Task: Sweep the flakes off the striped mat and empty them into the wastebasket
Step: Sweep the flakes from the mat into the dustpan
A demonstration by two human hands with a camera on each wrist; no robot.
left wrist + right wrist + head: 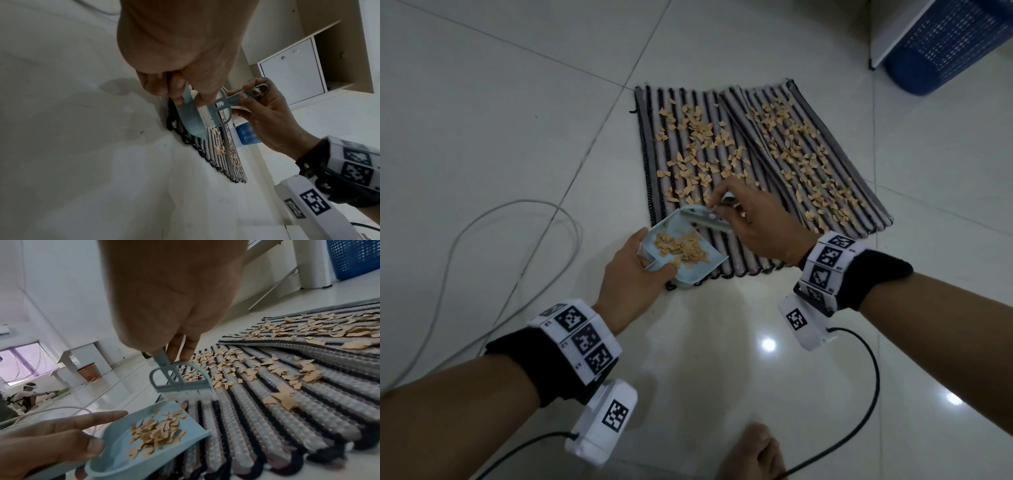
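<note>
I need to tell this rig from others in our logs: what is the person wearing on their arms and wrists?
Both forearms are bare. The left wrist and right wrist each carry a wide black fabric cuff, ringed by a band of white blocks printed with black square codes. Under each hangs a white boxy camera unit with one more code, trailing a black cable.

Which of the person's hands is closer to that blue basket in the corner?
The right. The right hand, holding the small brush over the striped mat, lies nearer the blue wastebasket. The left hand, gripping the dustpan, sits farther, at the mat's near left corner.
</note>
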